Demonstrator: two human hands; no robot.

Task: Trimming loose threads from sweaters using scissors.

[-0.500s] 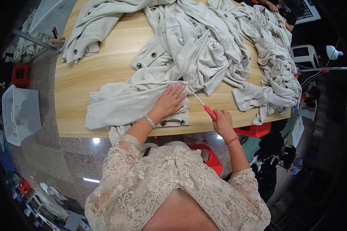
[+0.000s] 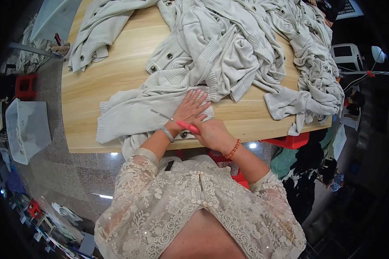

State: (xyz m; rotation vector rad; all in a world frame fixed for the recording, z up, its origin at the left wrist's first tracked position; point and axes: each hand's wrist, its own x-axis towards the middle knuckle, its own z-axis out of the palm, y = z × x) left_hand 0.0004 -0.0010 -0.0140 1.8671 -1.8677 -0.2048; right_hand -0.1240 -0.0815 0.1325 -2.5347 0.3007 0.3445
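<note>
A light grey knitted cardigan (image 2: 136,113) lies folded along the table's near edge, with ribbed cuffs and dark round buttons. My left hand (image 2: 189,107) presses flat on it, fingers spread. Above the left wrist, my right hand (image 2: 215,134) is closed round the red handle of a tool (image 2: 188,126) with a thin metal shaft. The shaft points to the far left over the cardigan; its tip is too small to make out. Whether the tool touches the left hand or the cloth I cannot tell.
More grey cardigans (image 2: 233,52) are heaped across the far and right side of the wooden table (image 2: 112,77). Another cardigan (image 2: 100,32) lies at the far left. A translucent bin (image 2: 34,129) and a red stool (image 2: 26,86) stand on the floor at left.
My right hand has swung left with the red-handled tool, from the cardigan's right end to above my left wrist. My left hand stays flat on the cardigan.
</note>
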